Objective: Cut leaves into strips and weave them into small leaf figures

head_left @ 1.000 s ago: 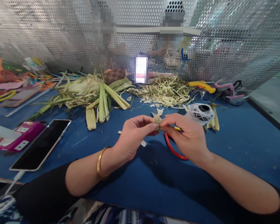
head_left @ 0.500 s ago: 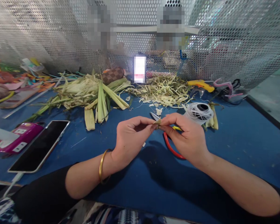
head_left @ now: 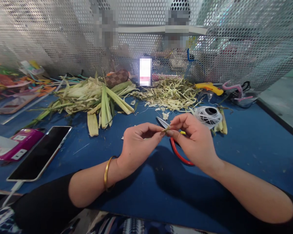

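Head view: pinching a small husk scrap (head_left: 166, 129) between both hands, above the blue bench (head_left: 136, 198) and near the middle of the scene. At the left hand (head_left: 140, 148), grip pressed together, thumb against fingertips, on one end of the husk scrap. At the right hand (head_left: 197, 143), likewise pinching the other end, with thumb and index fingertips close to those of the left. Around the left wrist, a gold bangle (head_left: 107, 174). Lying on the bench under the right hand and partly hidden by it, scissors (head_left: 176, 152) with a red handle, with blade pointing away past the fingertips. Just beyond the right hand, a spool of white string (head_left: 208, 116). Farther back, a heap of long husks (head_left: 80, 94) to the left and a pile of shredded strips (head_left: 173, 94) to the right, with a yellow tool (head_left: 211, 87) beside the latter. At left, a dark-screened phone (head_left: 40, 152) with a white cable at its near end, next to a purple box (head_left: 20, 143). Behind everything, a perforated screen (head_left: 63, 42).
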A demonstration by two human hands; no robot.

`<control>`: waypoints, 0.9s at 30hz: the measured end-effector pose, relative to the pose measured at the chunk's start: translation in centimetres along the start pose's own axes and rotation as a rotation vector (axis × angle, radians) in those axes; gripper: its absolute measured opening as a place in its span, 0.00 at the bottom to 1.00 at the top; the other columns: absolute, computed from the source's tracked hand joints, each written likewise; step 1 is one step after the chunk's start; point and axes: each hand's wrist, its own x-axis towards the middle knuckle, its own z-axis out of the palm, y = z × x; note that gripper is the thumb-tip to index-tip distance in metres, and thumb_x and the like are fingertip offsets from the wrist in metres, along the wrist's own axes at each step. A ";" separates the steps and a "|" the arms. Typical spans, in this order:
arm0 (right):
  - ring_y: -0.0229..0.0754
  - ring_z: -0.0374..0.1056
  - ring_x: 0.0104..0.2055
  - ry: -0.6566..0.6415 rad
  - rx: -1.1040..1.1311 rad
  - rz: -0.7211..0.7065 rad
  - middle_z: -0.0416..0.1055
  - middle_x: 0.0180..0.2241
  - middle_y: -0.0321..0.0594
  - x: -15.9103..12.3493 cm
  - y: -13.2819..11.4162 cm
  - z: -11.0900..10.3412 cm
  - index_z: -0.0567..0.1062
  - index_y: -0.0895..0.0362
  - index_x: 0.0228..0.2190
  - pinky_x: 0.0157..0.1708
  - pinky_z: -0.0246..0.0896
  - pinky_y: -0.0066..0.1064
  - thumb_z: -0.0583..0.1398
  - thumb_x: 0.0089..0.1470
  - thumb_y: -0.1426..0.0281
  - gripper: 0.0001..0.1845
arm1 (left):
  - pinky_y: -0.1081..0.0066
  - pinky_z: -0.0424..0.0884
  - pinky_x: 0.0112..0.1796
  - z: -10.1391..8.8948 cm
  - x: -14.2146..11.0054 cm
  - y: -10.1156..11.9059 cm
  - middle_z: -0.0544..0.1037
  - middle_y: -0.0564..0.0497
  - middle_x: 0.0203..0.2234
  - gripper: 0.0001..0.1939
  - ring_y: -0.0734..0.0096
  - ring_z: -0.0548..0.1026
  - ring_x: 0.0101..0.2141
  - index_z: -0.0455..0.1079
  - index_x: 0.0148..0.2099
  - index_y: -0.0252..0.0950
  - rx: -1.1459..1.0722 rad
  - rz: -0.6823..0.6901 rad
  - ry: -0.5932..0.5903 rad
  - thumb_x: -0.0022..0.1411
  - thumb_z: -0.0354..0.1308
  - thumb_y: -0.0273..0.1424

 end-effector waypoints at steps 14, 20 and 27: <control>0.37 0.69 0.32 -0.057 -0.006 -0.158 0.72 0.29 0.34 0.3 1.0 -0.1 0.71 0.54 0.30 0.34 0.64 0.29 0.61 0.54 0.74 0.03 | 0.73 0.72 0.32 -0.2 0.8 0.2 0.77 0.53 0.21 0.07 0.76 0.74 0.24 0.75 0.26 0.33 -0.296 -0.296 -0.023 0.44 0.69 0.30; 0.39 0.69 0.33 -0.025 -0.101 -0.283 0.74 0.30 0.35 0.2 1.2 -0.1 0.73 0.53 0.31 0.35 0.65 0.30 0.60 0.55 0.74 0.04 | 0.72 0.72 0.34 -0.3 0.9 0.3 0.76 0.53 0.22 0.06 0.76 0.73 0.24 0.75 0.27 0.33 -0.369 -0.392 -0.071 0.45 0.68 0.29; 0.40 0.69 0.35 -0.050 -0.085 -0.256 0.73 0.31 0.37 0.2 1.2 -0.2 0.73 0.53 0.30 0.36 0.65 0.32 0.59 0.56 0.72 0.04 | 0.71 0.73 0.35 -0.2 0.6 0.0 0.79 0.52 0.25 0.05 0.72 0.76 0.27 0.77 0.29 0.34 -0.233 -0.242 -0.041 0.47 0.67 0.30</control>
